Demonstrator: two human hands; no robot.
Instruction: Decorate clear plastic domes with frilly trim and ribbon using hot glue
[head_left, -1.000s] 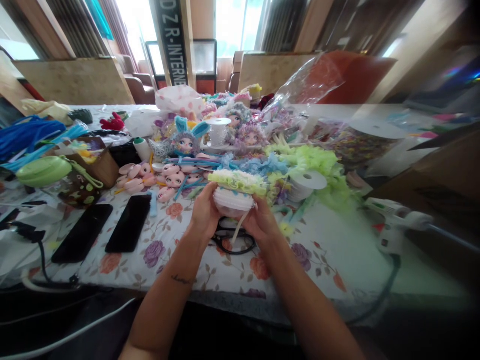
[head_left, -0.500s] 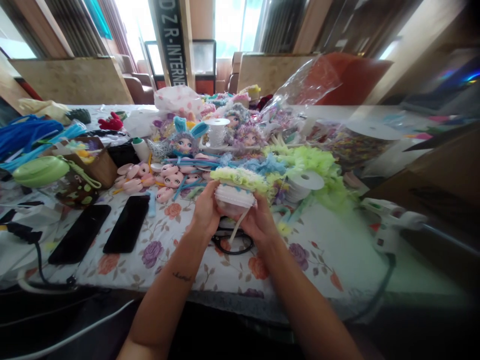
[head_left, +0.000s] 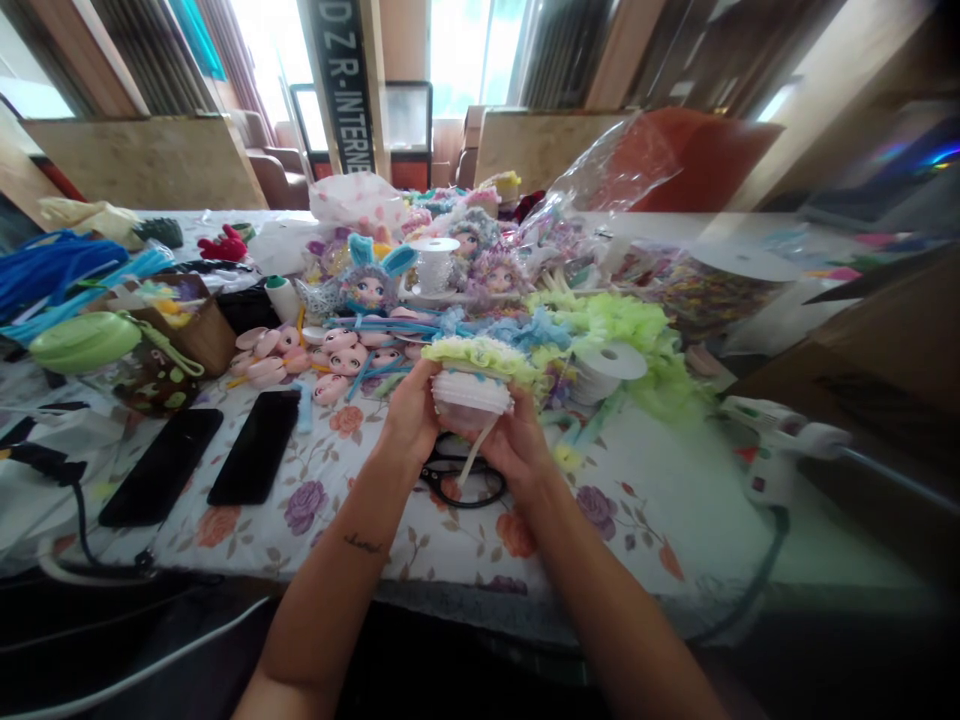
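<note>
Both my hands hold one small piece, a doll's head (head_left: 471, 393) seen from behind or below, with white trim round it and a yellow-green ruffle on top. My left hand (head_left: 412, 410) is closed on its left side, my right hand (head_left: 517, 435) on its right. A thin pale strip (head_left: 477, 452) hangs down from it by my right fingers. Beneath my hands lie black-handled scissors (head_left: 480, 497) on the floral tablecloth, their blades hidden. Several pink doll faces (head_left: 343, 362) lie to the left, beyond my left hand.
Two black phones (head_left: 255, 447) lie at left. A white spool (head_left: 604, 370) and lime ruffled fabric (head_left: 637, 340) are right of my hands. A glue gun (head_left: 776, 440) with a cord stands at far right. Finished doll heads (head_left: 369, 282) and a brown box (head_left: 196, 325) sit farther back.
My hands and the piece stay in nearly the same place. The piece is tilted very slightly; nothing has been let go or picked up.
</note>
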